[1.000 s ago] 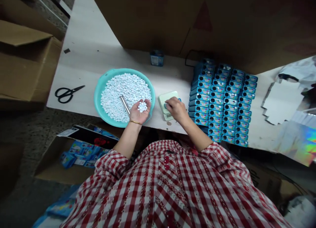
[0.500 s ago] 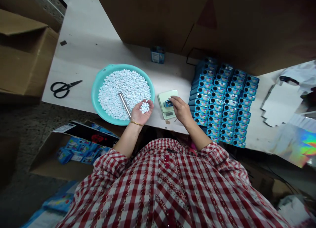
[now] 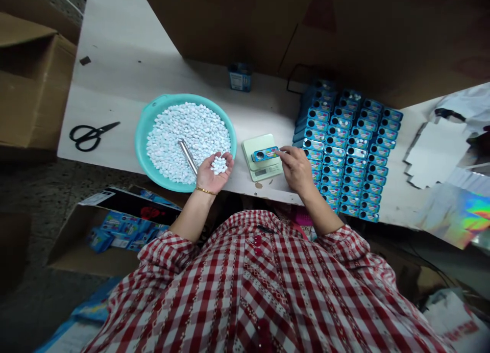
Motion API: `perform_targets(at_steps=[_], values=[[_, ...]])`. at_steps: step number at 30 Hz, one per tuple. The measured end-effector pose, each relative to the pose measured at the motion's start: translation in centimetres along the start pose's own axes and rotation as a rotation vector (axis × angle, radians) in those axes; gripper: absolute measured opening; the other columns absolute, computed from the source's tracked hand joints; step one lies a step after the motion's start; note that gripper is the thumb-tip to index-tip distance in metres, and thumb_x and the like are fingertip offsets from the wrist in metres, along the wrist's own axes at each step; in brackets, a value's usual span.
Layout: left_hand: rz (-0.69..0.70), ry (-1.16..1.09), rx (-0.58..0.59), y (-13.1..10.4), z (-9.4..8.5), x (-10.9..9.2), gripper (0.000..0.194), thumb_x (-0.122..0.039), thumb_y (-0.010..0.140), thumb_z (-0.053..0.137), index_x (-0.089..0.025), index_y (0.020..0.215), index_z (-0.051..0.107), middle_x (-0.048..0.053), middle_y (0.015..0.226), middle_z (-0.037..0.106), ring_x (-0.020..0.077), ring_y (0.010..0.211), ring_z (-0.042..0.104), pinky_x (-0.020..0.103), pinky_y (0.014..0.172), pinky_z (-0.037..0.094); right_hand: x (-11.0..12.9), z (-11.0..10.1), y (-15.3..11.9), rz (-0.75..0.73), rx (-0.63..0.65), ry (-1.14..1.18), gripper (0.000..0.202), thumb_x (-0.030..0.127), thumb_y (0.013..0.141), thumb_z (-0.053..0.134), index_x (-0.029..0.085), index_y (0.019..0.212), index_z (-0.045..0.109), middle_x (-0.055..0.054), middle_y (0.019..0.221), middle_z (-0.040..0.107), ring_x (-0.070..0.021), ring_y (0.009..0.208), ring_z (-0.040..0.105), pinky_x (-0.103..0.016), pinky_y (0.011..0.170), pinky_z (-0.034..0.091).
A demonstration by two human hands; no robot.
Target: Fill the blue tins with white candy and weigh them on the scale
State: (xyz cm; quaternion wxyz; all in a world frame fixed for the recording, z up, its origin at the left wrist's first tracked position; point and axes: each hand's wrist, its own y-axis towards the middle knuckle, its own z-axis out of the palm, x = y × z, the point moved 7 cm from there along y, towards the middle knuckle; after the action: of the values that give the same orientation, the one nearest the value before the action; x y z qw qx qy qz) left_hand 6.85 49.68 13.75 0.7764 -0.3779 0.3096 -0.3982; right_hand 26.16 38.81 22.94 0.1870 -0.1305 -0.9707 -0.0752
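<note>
My left hand [image 3: 213,175] is palm up with cupped fingers round a small heap of white candies [image 3: 219,165], over the right edge of a turquoise basin [image 3: 142,154]. More white pieces [image 3: 184,123] fill the basin, and a metal tube [image 3: 187,156] leans in them. On a pale green scale [image 3: 250,144] stands a blue box [image 3: 265,154] with a dark round hole in its top. My right hand [image 3: 296,168] has its fingertips at the box's right end; whether they grip it is hard to tell.
Rows of blue boxes [image 3: 337,161] stand right of the scale. Black scissors [image 3: 92,136] lie left of the basin. Another blue box [image 3: 240,78] is behind the scale, before a large brown carton [image 3: 237,26]. An open carton [image 3: 76,246] holds blue packs below left.
My right hand has drawn back to the right from above the scale, and the box on it now shows almost whole. The view has shifted slightly; my left hand still holds the candies.
</note>
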Motion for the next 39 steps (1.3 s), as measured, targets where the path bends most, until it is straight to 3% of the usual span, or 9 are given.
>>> perform_targets(at_steps=[4,8,14,22,24,27,32,36,39], values=[[-0.007,0.010,-0.028,-0.8,-0.7,0.0,0.018,-0.020,0.088,0.043,-0.014,0.083,0.059,0.006,0.080,0.068,0.0148,0.076,0.067,0.030,0.073,0.055,-1.6,-1.0,-1.9,0.039,-0.128,0.096,0.032,0.021,0.090,0.041,0.025,0.115,0.062,-0.009,0.109,0.060,-0.0214,0.101,0.054,-0.040,0.088,0.044],[-0.022,0.054,-0.009,-1.1,-0.9,0.6,0.019,-0.021,0.089,0.042,-0.013,0.086,0.059,0.008,0.088,0.069,0.0161,0.084,0.067,0.031,0.077,0.055,-1.8,-1.3,-1.8,0.046,-0.205,0.126,0.029,0.027,0.090,0.046,0.023,0.113,0.062,-0.010,0.108,0.061,-0.0222,0.102,0.055,-0.041,0.089,0.045],[-0.081,0.108,0.037,-1.3,-0.1,2.0,0.021,-0.020,0.089,0.042,-0.014,0.094,0.061,0.009,0.093,0.069,0.0173,0.090,0.067,0.034,0.082,0.054,0.7,0.5,1.1,-0.035,-0.032,0.123,0.036,0.033,0.089,0.047,0.023,0.123,0.055,-0.010,0.120,0.057,-0.0246,0.110,0.051,-0.043,0.095,0.042],[-0.037,0.073,0.011,-1.0,-1.0,0.6,0.022,-0.019,0.089,0.042,-0.012,0.086,0.062,0.009,0.090,0.070,0.0165,0.086,0.068,0.030,0.076,0.056,-2.5,2.4,1.3,-0.028,0.115,0.064,0.053,0.040,0.083,0.057,0.021,0.131,0.047,-0.013,0.131,0.049,-0.0302,0.119,0.043,-0.049,0.097,0.039],[-0.039,0.068,0.022,-0.9,-0.9,0.7,0.021,-0.019,0.088,0.042,-0.012,0.086,0.062,0.010,0.091,0.070,0.0168,0.088,0.067,0.031,0.078,0.055,-1.7,2.2,1.3,-0.041,0.101,0.094,0.052,0.042,0.083,0.057,0.022,0.131,0.047,-0.012,0.130,0.050,-0.0298,0.119,0.044,-0.049,0.096,0.039],[-0.079,0.074,0.062,-0.9,-0.1,1.6,0.022,-0.018,0.088,0.042,-0.011,0.085,0.063,0.010,0.092,0.069,0.0177,0.088,0.067,0.034,0.080,0.055,1.9,2.0,2.1,-0.099,0.049,0.180,0.041,0.039,0.087,0.052,0.021,0.124,0.053,-0.012,0.118,0.056,-0.0253,0.111,0.049,-0.043,0.094,0.041],[-0.127,0.034,0.094,-1.0,1.7,3.1,0.021,-0.014,0.087,0.043,-0.011,0.089,0.064,0.006,0.084,0.069,0.0133,0.083,0.066,0.029,0.084,0.052,8.3,4.3,3.8,-0.228,0.154,0.143,0.030,0.027,0.093,0.041,0.017,0.113,0.061,-0.011,0.103,0.060,-0.0220,0.091,0.051,-0.037,0.082,0.045],[-0.146,0.049,0.105,-1.0,2.4,4.0,0.022,-0.010,0.085,0.043,-0.009,0.086,0.065,0.005,0.080,0.070,0.0120,0.078,0.066,0.029,0.088,0.051,8.2,5.4,3.9,-0.268,0.198,0.077,0.028,0.024,0.093,0.040,0.016,0.104,0.064,-0.011,0.094,0.061,-0.0212,0.084,0.051,-0.035,0.076,0.046],[-0.163,0.087,0.125,-0.9,2.8,4.6,0.020,-0.009,0.083,0.045,-0.009,0.082,0.065,0.006,0.077,0.070,0.0120,0.074,0.066,0.029,0.088,0.052,6.6,4.1,3.4,-0.267,0.095,0.148,0.026,0.024,0.092,0.042,0.017,0.101,0.065,-0.009,0.091,0.062,-0.0198,0.085,0.054,-0.034,0.078,0.047]])
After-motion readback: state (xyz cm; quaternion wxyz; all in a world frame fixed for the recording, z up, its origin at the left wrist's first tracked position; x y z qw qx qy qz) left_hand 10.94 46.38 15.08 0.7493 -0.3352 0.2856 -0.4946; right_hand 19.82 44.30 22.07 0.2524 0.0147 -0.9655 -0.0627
